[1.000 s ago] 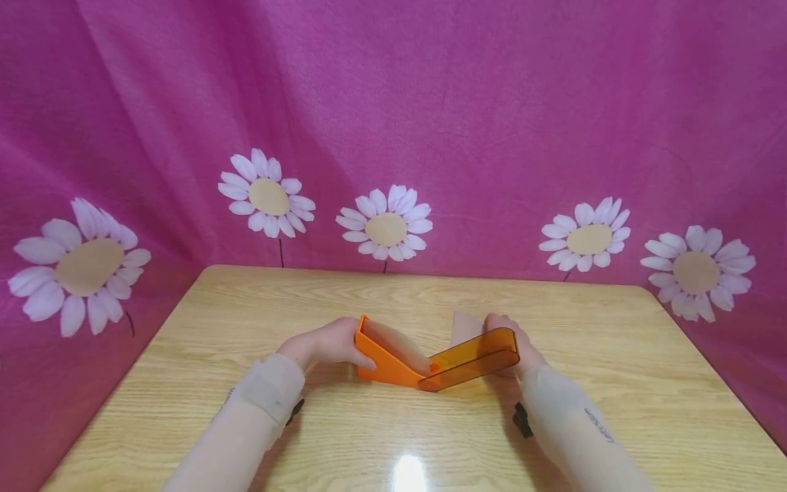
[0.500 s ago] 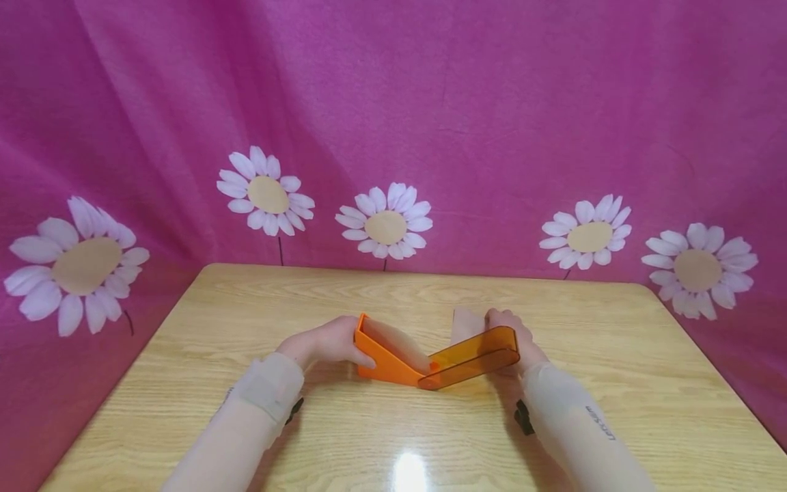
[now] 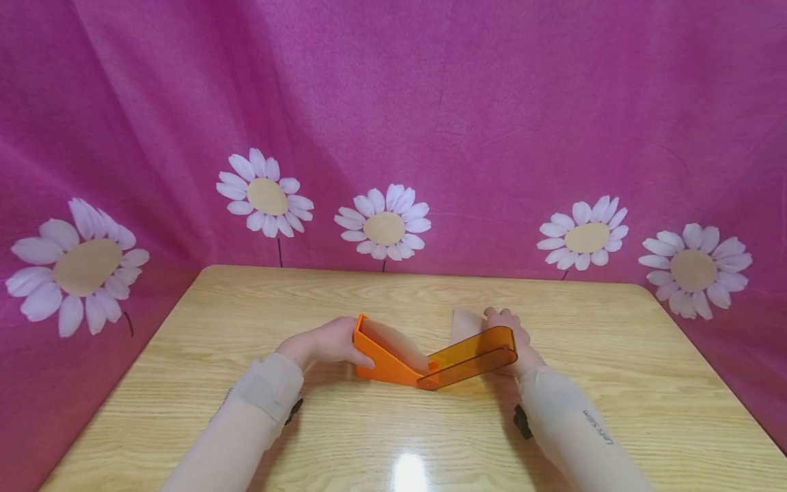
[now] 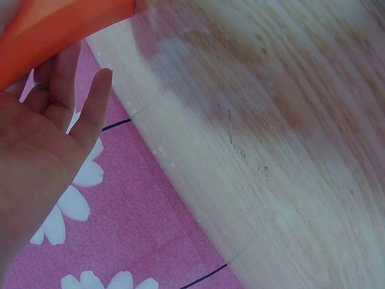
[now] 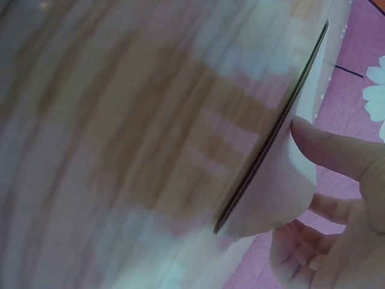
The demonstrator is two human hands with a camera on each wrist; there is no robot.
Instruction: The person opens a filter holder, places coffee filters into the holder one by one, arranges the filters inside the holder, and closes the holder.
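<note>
A wedge-shaped orange case stands near the middle of the table, its see-through amber lid swung out to the right. Rounded brown paper that looks like coffee filters fills the case. My left hand grips the case's left end, thumb on the near side; the left wrist view shows the orange wall above its fingers. Behind the lid, my right hand holds more of these paper filters, thumb on one face and fingers on the other. The lid partly covers this hand in the head view.
The wooden table has rounded far corners. A magenta cloth printed with white daisies hangs behind it and along its sides. Light glares off the table's near part.
The right hand's fingertips have spread slightly apart at the paper filters. The left hand and the orange case stay nearly still.
</note>
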